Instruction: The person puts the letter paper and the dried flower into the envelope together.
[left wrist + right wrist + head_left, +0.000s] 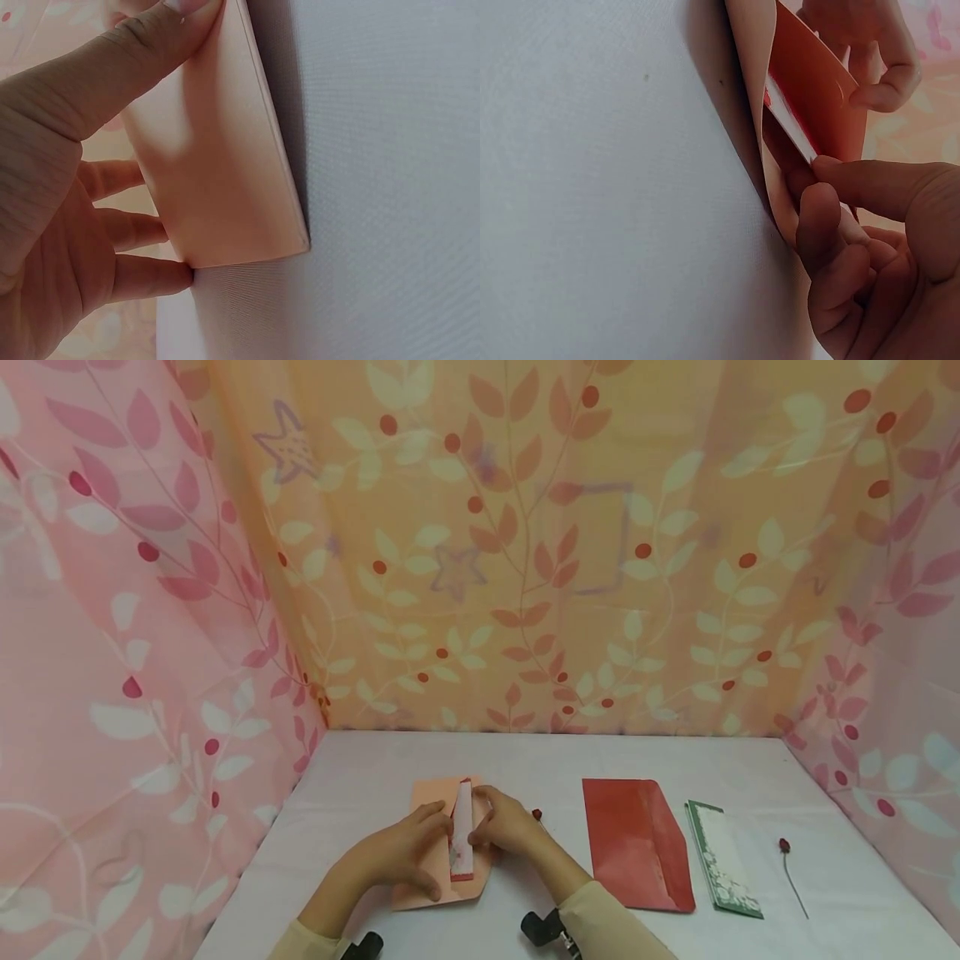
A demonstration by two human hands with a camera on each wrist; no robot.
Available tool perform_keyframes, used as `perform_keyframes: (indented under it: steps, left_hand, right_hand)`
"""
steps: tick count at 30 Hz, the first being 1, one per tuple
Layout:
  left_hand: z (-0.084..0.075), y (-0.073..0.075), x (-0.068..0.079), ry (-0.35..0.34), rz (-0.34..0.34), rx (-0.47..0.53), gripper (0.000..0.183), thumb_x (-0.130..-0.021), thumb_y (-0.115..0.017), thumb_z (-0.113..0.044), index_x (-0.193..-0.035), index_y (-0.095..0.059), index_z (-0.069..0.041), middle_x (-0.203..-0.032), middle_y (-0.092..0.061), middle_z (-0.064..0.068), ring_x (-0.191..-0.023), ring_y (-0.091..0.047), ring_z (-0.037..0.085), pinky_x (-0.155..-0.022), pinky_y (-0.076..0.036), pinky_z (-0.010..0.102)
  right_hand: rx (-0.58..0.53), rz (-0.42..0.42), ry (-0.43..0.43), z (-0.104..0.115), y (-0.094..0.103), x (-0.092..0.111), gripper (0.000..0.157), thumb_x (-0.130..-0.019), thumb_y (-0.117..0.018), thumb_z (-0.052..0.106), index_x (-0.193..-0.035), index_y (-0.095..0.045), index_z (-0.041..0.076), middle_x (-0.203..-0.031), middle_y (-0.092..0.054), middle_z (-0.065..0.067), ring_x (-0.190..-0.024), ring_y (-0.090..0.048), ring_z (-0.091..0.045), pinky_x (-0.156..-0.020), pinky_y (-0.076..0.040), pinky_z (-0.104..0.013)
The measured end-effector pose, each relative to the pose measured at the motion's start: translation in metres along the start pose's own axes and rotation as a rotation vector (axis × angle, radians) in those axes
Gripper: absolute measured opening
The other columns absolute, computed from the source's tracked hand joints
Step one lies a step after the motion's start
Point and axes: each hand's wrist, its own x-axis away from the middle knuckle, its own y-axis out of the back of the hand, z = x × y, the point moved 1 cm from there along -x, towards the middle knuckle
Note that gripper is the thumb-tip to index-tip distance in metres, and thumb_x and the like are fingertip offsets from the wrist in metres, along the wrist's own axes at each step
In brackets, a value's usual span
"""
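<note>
A peach envelope (431, 793) lies on the table in front of me. My left hand (401, 852) grips it from the left; in the left wrist view the thumb lies over the envelope (232, 195) and the fingertips (180, 276) meet its edge. A narrow folded card (462, 835), white with red edges and a printed flower, stands within the envelope's opening. My right hand (510, 822) pinches that card between thumb and fingers. In the right wrist view the envelope mouth gapes around the card (791, 127), whose lower part is hidden.
Right of my hands lies a red envelope (630, 843). Beyond it are a green-edged white card (723, 860) with a floral print and a dried rose (784, 845) on a thin stem. Another small rosebud (537, 815) shows behind my right wrist. Patterned curtains (517, 552) enclose the white table (375, 760).
</note>
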Motion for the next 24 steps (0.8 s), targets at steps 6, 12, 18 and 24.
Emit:
perform_keyframes:
  steps: [6, 12, 18, 24]
  left_hand:
    - [0.002, -0.002, 0.000, -0.006, -0.003, -0.011, 0.080, -0.060, -0.091, -0.059, -0.123, -0.050, -0.034, -0.162, -0.034, 0.017, -0.142, -0.046, 0.038, -0.105, -0.049, 0.054]
    - [0.002, -0.003, 0.001, -0.024, -0.012, -0.002, 0.079, -0.060, -0.092, -0.058, -0.122, -0.050, -0.031, -0.160, -0.035, 0.021, -0.140, -0.047, 0.041, -0.103, -0.049, 0.055]
    - [0.002, -0.002, 0.001, -0.014, -0.006, -0.012, 0.080, -0.061, -0.090, -0.060, -0.124, -0.049, -0.033, -0.162, -0.033, 0.019, -0.141, -0.047, 0.039, -0.102, -0.050, 0.054]
    - [0.001, -0.001, 0.001, -0.013, -0.001, -0.018, 0.082, -0.061, -0.089, -0.061, -0.126, -0.049, -0.032, -0.163, -0.032, 0.018, -0.141, -0.046, 0.039, -0.102, -0.050, 0.053]
  right_hand:
    - [-0.057, -0.010, -0.024, 0.000, -0.008, 0.002, 0.082, -0.078, -0.086, 0.008, -0.149, -0.047, 0.014, -0.070, -0.067, -0.007, -0.045, -0.062, -0.017, -0.044, -0.050, -0.030]
    - [-0.132, 0.022, -0.048, -0.002, -0.015, 0.003, 0.083, -0.079, -0.085, 0.009, -0.150, -0.044, 0.016, -0.069, -0.069, -0.012, -0.041, -0.064, -0.020, -0.042, -0.049, -0.029]
    - [-0.160, 0.036, -0.047, -0.001, -0.019, 0.003, 0.081, -0.080, -0.084, 0.009, -0.150, -0.044, 0.014, -0.069, -0.071, -0.010, -0.041, -0.064, -0.019, -0.042, -0.050, -0.029]
    - [-0.205, 0.049, -0.065, -0.001, -0.025, 0.002, 0.081, -0.080, -0.083, 0.008, -0.151, -0.044, 0.017, -0.071, -0.072, -0.010, -0.041, -0.063, -0.018, -0.039, -0.050, -0.030]
